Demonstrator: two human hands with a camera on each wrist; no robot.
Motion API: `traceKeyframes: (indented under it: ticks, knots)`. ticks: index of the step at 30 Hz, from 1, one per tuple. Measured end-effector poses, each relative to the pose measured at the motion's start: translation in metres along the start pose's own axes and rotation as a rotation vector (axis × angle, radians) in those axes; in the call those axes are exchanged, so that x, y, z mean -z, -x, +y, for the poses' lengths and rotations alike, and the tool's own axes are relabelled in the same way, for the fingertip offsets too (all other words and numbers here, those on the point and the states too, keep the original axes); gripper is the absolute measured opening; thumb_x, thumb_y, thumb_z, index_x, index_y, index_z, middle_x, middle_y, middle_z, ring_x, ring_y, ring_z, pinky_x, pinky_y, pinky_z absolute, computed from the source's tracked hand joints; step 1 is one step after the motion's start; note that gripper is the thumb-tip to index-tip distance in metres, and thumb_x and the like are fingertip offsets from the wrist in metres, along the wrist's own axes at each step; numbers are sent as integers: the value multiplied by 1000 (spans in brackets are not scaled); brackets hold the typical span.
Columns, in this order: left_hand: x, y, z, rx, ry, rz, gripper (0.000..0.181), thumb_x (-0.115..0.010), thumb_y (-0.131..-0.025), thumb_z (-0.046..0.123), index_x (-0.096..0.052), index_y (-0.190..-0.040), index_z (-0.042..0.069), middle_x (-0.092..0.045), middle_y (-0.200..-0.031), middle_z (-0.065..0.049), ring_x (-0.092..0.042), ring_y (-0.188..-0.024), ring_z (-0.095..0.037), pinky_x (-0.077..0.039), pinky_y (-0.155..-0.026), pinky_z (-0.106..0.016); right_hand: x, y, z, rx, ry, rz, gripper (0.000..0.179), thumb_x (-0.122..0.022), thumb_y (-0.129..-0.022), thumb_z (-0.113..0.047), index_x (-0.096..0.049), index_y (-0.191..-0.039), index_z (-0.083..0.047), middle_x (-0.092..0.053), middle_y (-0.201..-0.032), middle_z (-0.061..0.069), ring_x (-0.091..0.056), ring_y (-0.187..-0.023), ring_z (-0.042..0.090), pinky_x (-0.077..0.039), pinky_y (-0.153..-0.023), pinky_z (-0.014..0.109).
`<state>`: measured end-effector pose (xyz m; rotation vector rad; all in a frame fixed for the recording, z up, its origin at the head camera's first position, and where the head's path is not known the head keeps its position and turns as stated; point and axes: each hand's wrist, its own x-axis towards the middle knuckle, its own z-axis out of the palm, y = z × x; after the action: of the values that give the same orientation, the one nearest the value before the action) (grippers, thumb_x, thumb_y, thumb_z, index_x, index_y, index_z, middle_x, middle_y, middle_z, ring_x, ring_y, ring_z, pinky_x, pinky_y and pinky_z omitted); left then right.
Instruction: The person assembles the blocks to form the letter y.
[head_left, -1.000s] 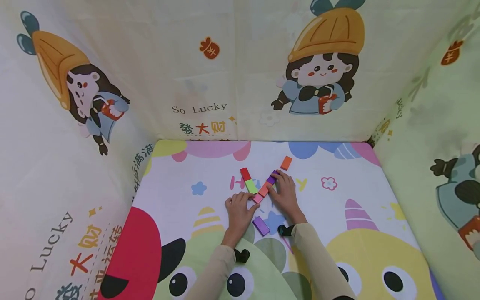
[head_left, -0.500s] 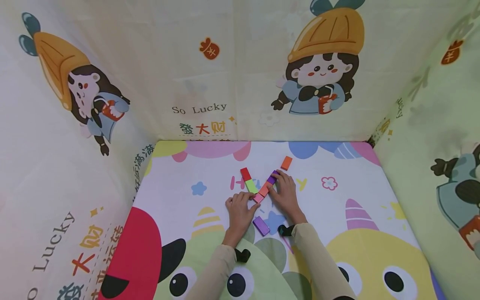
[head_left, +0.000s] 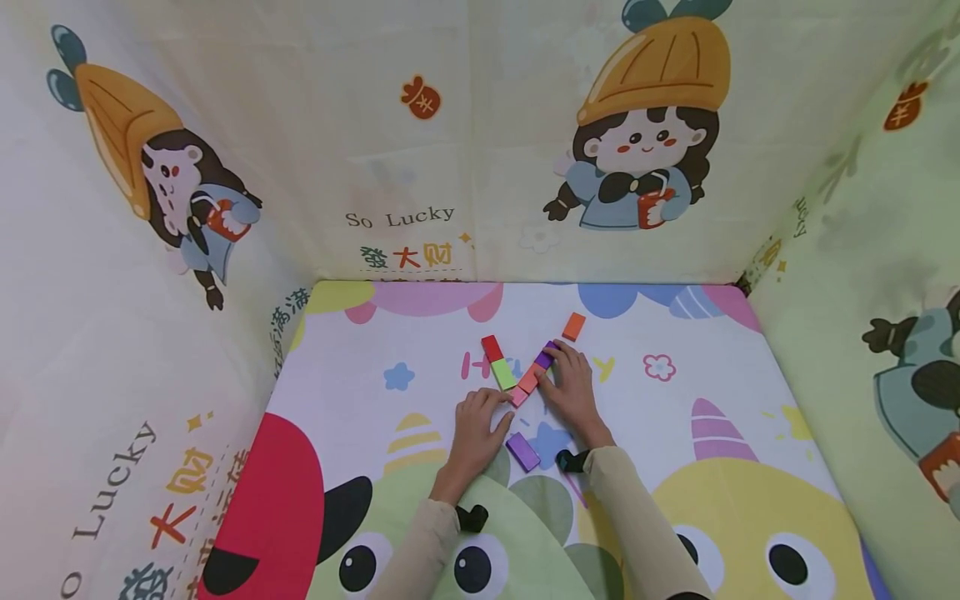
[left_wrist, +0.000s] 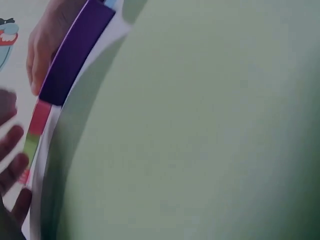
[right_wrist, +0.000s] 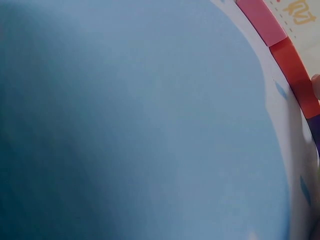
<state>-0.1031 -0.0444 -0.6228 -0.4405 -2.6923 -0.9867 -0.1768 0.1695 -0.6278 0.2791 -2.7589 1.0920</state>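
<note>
Small coloured blocks form a V on the printed tabletop in the head view. Its left arm has a red block (head_left: pixel 491 347) and a lime green block (head_left: pixel 502 374); its right arm has a pink block (head_left: pixel 518 396), an orange block (head_left: pixel 528 379) and a purple block (head_left: pixel 545 356). My left hand (head_left: pixel 476 425) is beside the pink block at the V's point, fingers spread in the left wrist view. My right hand (head_left: pixel 573 396) touches the right arm's outer side, thumb by the orange block, forefinger by the purple one. A fingertip (right_wrist: pixel 316 86) meets the orange block in the right wrist view.
A loose violet block (head_left: pixel 522 452) lies between my forearms, nearer me than the V. Another orange block (head_left: pixel 573 327) lies beyond the right arm's far end. A patterned cloth wall (head_left: pixel 472 167) encloses the table at the back and sides.
My left hand has drawn back slightly from the pink block and its thumb and fingers have spread. The right hand and the blocks stay nearly in place.
</note>
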Motion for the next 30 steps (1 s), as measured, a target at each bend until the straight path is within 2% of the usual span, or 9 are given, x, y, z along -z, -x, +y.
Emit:
traceKeyframes:
  ticks: [4,10,13,18,23,30]
  knots:
    - [9,7,-6,-83,44,-93,28,-73,-97,26,-70,-125,22,-67,-124,2,-58,-118,-20,-45,-97,-45,0,0,0,0,2,3,54,-68,-99,-33,-55,-145,-9,-42,-162,15,-35,-153,37,-16,-129,61]
    - [19,12,-12,-216,38,-204,40,-74,-95,36,-67,-133,25,-67,-136,5,-54,-127,-19,-42,-101,-48,-1,0,1,21,7,15,53,-69,-99,-33,-55,-144,-8,-44,-161,16,-38,-150,39,-19,-127,63]
    - [25,12,-11,-264,-10,-289,48,-71,-96,43,-63,-140,29,-64,-141,5,-50,-131,-21,-39,-105,-51,-1,0,2,29,5,20,53,-69,-99,-33,-55,-144,-7,-44,-160,17,-38,-150,39,-19,-127,63]
    - [30,14,-10,-330,-153,-421,58,-65,-96,57,-54,-150,40,-57,-148,6,-43,-140,-24,-36,-110,-55,-2,-1,4,36,6,17,53,-69,-99,-33,-55,-144,-7,-44,-160,17,-38,-150,39,-18,-127,64]
    - [31,16,-9,-411,-245,-430,54,-65,-97,57,-55,-148,43,-53,-150,3,-43,-139,-25,-36,-110,-55,-1,0,3,25,12,12,53,-69,-99,-31,-55,-145,-8,-43,-161,16,-37,-150,39,-20,-126,63]
    - [30,16,-6,-411,-272,-397,37,-68,-99,48,-66,-135,39,-58,-141,5,-47,-134,-21,-39,-108,-47,-3,-1,5,9,18,0,53,-68,-100,-32,-54,-146,-9,-42,-162,15,-36,-152,38,-17,-128,62]
